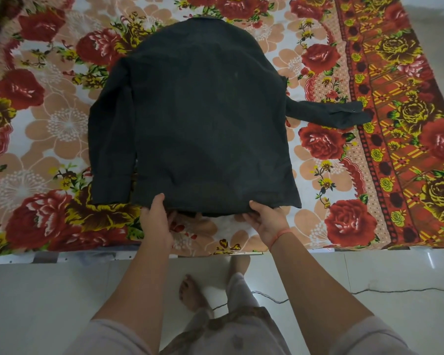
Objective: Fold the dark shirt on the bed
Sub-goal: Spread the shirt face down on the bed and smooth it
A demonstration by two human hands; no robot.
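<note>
Left hand [156, 221] and right hand [265, 221] both pinching the dark shirt [195, 119] hem, 2 arms reaching forward, floral bedsheet [369, 73] (pale tiled floor [36, 290] below).

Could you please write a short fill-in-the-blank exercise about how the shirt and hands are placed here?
1. Both hands, left hand and right hand, hold the dark shirt at its ___ edge.
2. The sleeve stretched out sideways lies on the person's ___ side.
3. The floral bedsheet lies ___ the shirt.

Missing words: bottom; right; under
</note>
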